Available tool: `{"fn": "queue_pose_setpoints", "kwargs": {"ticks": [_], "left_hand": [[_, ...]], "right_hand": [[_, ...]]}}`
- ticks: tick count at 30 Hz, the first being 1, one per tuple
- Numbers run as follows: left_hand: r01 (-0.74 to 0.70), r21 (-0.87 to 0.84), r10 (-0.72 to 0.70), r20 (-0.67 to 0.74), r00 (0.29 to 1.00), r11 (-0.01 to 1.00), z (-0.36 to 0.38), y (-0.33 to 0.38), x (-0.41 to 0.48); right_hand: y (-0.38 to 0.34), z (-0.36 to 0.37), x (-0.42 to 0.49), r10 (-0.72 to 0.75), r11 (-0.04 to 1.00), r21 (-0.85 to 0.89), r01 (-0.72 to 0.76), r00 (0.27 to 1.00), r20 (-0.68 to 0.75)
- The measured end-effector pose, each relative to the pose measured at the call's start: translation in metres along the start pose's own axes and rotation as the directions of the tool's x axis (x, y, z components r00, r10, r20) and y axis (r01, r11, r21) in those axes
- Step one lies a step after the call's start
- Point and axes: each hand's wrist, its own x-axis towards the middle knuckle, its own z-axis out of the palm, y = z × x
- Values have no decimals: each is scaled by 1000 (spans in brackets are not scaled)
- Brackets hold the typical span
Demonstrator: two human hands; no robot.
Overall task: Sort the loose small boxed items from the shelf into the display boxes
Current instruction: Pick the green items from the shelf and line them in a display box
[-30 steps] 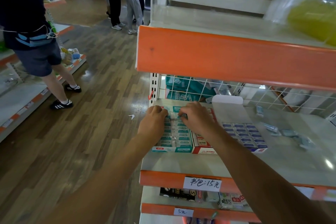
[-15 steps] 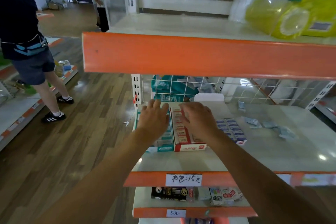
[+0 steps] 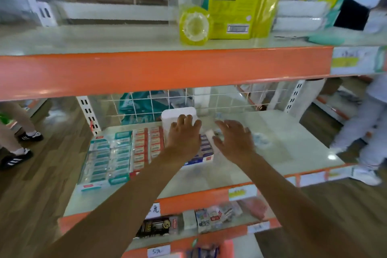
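Hands spread: left hand over blue display box, right hand beside.

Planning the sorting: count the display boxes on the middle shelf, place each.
3. The teal display box at the left, the red display box beside it, the blue display box next, partly under the left hand. Another may be hidden.

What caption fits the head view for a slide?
Left hand over the blue display box, right hand spread near loose small items.
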Motion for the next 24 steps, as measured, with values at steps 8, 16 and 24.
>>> {"fn": "queue_pose_setpoints", "kwargs": {"ticks": [8, 16, 24], "left_hand": [[-104, -43, 105, 37, 994, 994, 11, 91, 22], [-142, -46, 147, 132, 980, 989, 29, 152, 34], [-8, -228, 48, 172, 984, 974, 47, 177, 50]], "right_hand": [[91, 5, -26, 115, 993, 5, -115, 993, 24], [152, 21, -45, 127, 982, 136, -132, 991, 44], [167, 30, -46, 83, 978, 190, -87, 996, 27]]}}
